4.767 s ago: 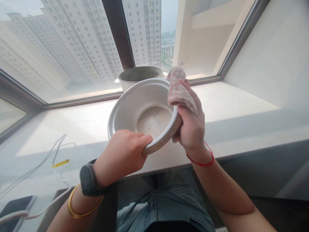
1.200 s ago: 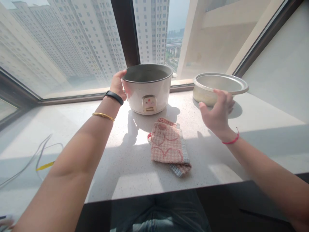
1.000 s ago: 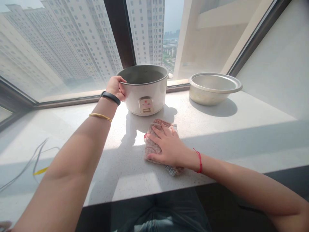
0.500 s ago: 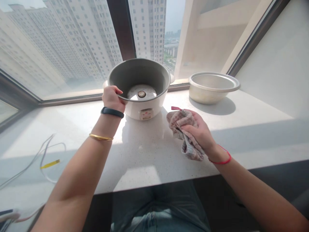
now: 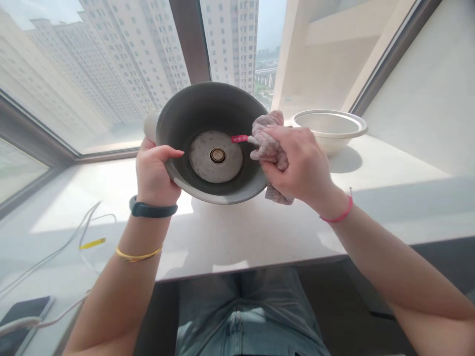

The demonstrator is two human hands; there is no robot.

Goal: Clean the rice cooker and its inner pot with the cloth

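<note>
My left hand (image 5: 154, 170) grips the rim of a white rice cooker body (image 5: 211, 106), holding it tilted up towards me so its grey interior faces me. A round metal heating plate (image 5: 215, 156) with a central sensor button shows at the bottom. My right hand (image 5: 297, 160) is shut on a crumpled pink checked cloth (image 5: 270, 146) with a small red tag, pressing it against the inner wall near the rim. The cooker's front and its switch are hidden.
A silver inner pot (image 5: 328, 123) stands on the white stone windowsill (image 5: 393, 165) to the right. On the left lie white cables (image 5: 55, 252), a yellow tag (image 5: 92, 243) and a dark phone (image 5: 25, 311). Behind the sill is a window with high-rise buildings.
The cooker has tipped further towards me and now appears lifted off the sill. My right hand has carried the cloth from beside the cooker to its inner wall.
</note>
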